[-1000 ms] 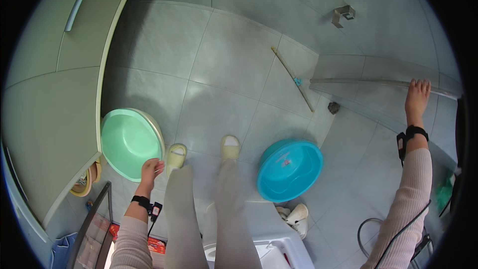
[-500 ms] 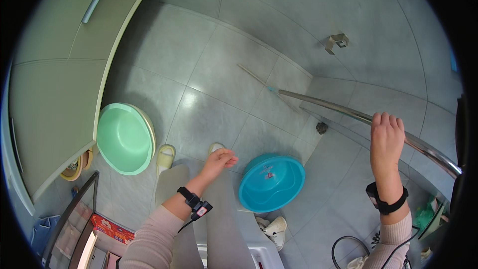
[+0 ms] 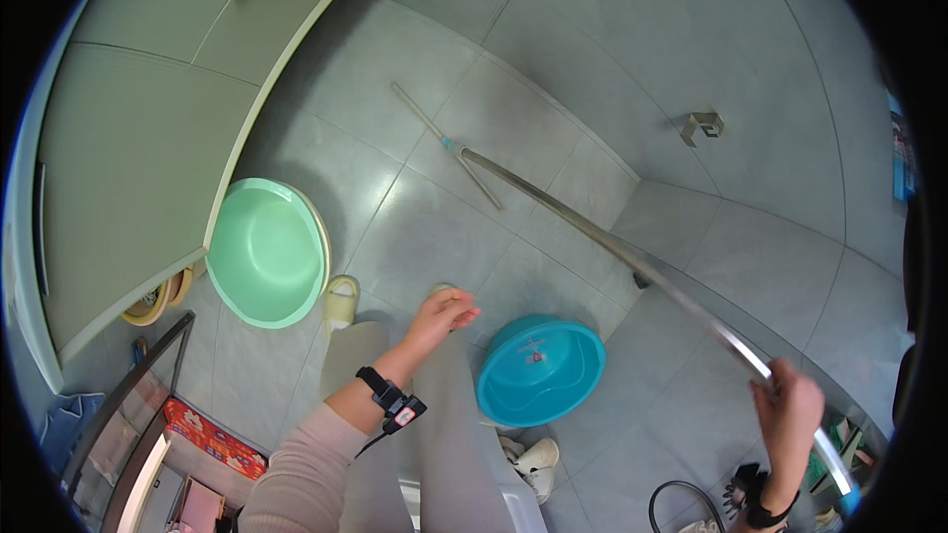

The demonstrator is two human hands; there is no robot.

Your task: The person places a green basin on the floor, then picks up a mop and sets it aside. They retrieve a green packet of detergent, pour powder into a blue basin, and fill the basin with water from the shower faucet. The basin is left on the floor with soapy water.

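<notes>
A floor squeegee with a long metal pole (image 3: 602, 236) slants across the floor. Its narrow pale blade (image 3: 420, 112) lies on the tiles, joined to the pole by a light-blue piece. Near the pole's upper end, my right hand (image 3: 790, 405) is closed around it. My left hand (image 3: 441, 318) hovers in front of my legs, fingers loosely bent and apart, with nothing visible in it. Just right of that hand stands a blue basin (image 3: 541, 370). To its left is a mint-green basin (image 3: 265, 255), with a cream rim showing behind it.
A beige cabinet (image 3: 148, 168) fills the left side. Grey tiled walls rise behind, with a metal hook (image 3: 702, 126) on one. Yellow slippers (image 3: 342, 300) are on my feet. White shoes (image 3: 538, 464) sit below the blue basin. A dark hose (image 3: 681, 486) curves at lower right.
My right hand has moved down and nearer with the pole. The squeegee blade has slid left and now shows at full length. My left hand stays nearly in place, and the view has shifted slightly.
</notes>
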